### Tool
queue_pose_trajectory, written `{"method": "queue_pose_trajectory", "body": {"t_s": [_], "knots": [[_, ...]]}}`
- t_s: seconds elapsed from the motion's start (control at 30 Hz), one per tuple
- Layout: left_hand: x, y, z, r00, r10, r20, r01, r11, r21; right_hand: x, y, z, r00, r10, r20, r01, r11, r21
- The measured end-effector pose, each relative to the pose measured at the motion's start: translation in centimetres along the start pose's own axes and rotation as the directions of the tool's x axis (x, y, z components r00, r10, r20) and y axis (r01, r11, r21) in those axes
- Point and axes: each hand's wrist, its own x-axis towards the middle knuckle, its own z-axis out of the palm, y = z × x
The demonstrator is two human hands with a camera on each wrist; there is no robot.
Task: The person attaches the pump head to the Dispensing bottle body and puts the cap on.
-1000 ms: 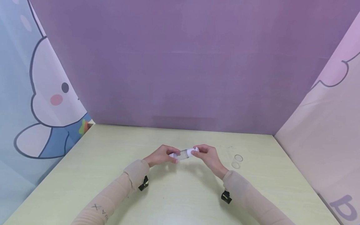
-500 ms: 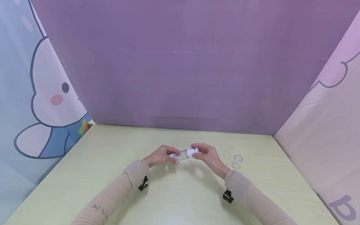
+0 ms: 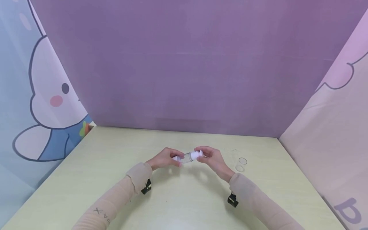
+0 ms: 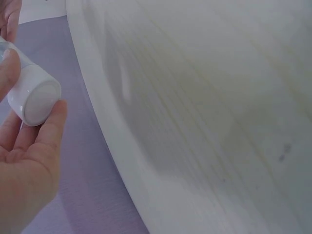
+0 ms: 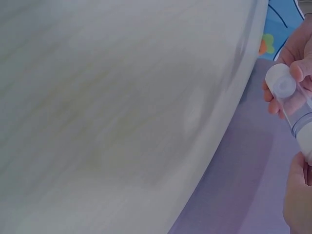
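Observation:
A small clear bottle [image 3: 187,157] with white ends is held between both hands above the table, lying nearly level and a little higher at its right end. My left hand [image 3: 165,158] grips the white base at the left, thumb on the near side. In the left wrist view the round flat bottom [image 4: 42,103] of that base faces the camera. My right hand [image 3: 215,161] pinches the white pump-like top [image 3: 197,155] between thumb and fingers. The see-through body [image 5: 294,108] shows in the right wrist view, with a ringed seam beside the white collar.
A clear open cylinder [image 3: 241,164], like a transparent cap, stands on the pale table [image 3: 172,204] to the right of the right hand. A purple panel [image 3: 184,70] rises behind the table, with printed cloths at both sides.
My right hand has shifted slightly left along the white top, and its fingers have moved round it. My left hand and the bottle stay almost where they were.

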Motion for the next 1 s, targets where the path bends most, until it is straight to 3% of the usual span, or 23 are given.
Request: {"method": "queue_pose_trajectory", "body": {"t_s": [1.0], "knots": [[-0.2, -0.13, -0.25, 1.0, 0.004, 0.001, -0.004, 1.0, 0.016, -0.04, 0.31, 0.33, 0.998, 0.01, -0.055, -0.011, 1.0, -0.023]]}}
